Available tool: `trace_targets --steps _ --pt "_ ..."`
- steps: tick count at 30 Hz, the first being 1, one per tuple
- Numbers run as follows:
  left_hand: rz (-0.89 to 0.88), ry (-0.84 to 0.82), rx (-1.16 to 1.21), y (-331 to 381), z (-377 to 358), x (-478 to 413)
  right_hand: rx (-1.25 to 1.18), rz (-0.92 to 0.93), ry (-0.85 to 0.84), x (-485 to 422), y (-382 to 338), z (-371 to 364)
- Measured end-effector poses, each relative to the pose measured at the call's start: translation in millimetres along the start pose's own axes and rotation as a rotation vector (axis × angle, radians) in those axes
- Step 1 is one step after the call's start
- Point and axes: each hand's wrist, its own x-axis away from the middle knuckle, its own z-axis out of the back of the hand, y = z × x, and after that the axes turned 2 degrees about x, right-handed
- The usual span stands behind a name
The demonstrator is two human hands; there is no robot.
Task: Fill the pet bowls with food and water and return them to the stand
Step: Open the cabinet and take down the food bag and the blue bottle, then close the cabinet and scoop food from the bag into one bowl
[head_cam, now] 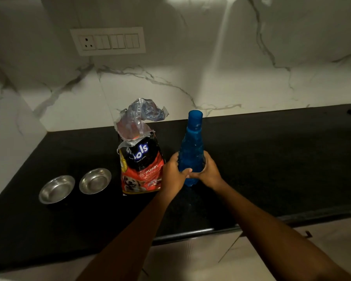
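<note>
White marble-veined wall panels rise behind a black worktop (272, 159), with a switch plate (107, 41) set into the wall above. On the worktop, largest first, stands a torn-open bag of puppy food (141, 161), upright, its foil top curling open. Just to its right is a blue bottle (191, 151), upright, cap on, its base at or just above the worktop; I cannot tell which. The left hand (173, 173) and right hand (208, 172) are both wrapped around its lower body, fingers meeting in front, gripping it from either side. Left of the bag sit two steel bowls (57, 189) (95, 180), side by side, apart from each other, both looking empty. No stand is in view.

Nothing appears filled so far, so the task seems at its start, with the water step in hand. Next the cap must come off: one hand should steady the body while the other moves up to twist the top, then carry the bottle across the bag to a bowl.
</note>
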Motion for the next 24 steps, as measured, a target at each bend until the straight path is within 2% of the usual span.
trace_targets --steps 5,8,10,14,20,24 --pt "0.014 0.006 0.005 4 2 6 0.026 0.023 -0.070 2 -7 6" --pt "-0.016 0.177 -0.100 13 3 19 0.030 0.006 -0.080 10 -8 16" --pt "-0.130 0.263 -0.143 27 4 28 0.000 0.001 -0.020 17 -8 28" --pt "-0.329 0.307 -0.111 65 4 33 -0.084 0.071 0.127 31 -23 56" --pt "-0.581 0.268 -0.007 145 -23 32 -0.201 0.294 0.283 54 -84 111" --pt "-0.815 0.235 -0.003 216 -37 36 -0.278 0.467 0.410 79 -141 159"
